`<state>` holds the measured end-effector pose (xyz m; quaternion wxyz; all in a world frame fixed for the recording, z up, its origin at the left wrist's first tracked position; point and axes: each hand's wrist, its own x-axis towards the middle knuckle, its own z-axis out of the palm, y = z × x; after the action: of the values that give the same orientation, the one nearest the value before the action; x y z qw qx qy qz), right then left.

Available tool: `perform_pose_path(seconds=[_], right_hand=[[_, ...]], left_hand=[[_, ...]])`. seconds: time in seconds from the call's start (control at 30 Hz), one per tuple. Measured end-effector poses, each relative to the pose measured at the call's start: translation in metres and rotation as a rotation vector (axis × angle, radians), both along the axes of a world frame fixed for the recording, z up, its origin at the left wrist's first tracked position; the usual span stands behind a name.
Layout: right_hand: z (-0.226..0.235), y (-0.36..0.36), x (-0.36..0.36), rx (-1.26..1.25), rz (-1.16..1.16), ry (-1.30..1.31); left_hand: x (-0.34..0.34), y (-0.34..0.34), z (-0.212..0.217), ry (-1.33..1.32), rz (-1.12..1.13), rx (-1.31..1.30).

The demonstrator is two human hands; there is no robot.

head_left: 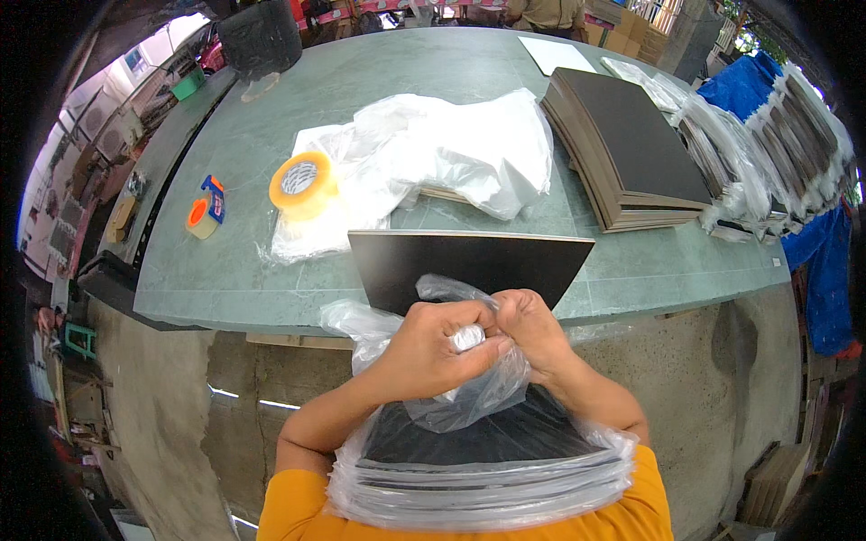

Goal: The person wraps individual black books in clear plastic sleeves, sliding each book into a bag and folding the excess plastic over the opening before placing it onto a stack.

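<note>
My left hand (433, 353) is closed on crumpled clear plastic film, with a white bunched bit showing between thumb and fingers. Touching it, my right hand (539, 332) pinches the same clear plastic film (478, 410). Just beyond my hands a black board (469, 263) with a pale edge stands tilted at the table's near edge. Below my hands, close against my orange shirt, is a stack of black boards wrapped in clear plastic (483, 487). How the film joins the stack is partly hidden by my hands.
On the green table (244, 270) lie a big tape roll (305, 183), a small tape dispenser (207, 212) and white plastic sheets (433, 144). Black boards (631, 135) are stacked at right, beside plastic-wrapped bundles (758, 153). A person (550, 13) is at the far side.
</note>
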<state>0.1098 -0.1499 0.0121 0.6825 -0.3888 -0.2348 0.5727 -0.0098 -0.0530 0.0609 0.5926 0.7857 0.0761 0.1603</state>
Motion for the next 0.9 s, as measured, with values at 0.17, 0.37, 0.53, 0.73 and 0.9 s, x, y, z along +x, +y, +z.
perform_pose_path(seconds=[0.17,0.37,0.53,0.73,0.9], right_hand=[[-0.004,-0.010,0.014,0.027,-0.010,0.160],[-0.006,-0.035,0.039,-0.020,0.028,-0.012],[0.029,-0.023,0.022,0.283,-0.094,-0.679],[0.044,-0.015,0.016,0.267,-0.199,-0.827],[-0.006,-0.013,0.043,0.252,0.640,0.010]], left_hand=[[-0.021,0.038,-0.040,0.111,0.162,0.030],[-0.073,0.105,-0.028,0.186,0.638,0.468],[-0.024,0.014,0.003,-0.045,0.020,0.523],[-0.006,0.003,0.011,-0.082,-0.028,-0.053],[0.001,0.022,-0.011,0.009,-0.146,-0.289]])
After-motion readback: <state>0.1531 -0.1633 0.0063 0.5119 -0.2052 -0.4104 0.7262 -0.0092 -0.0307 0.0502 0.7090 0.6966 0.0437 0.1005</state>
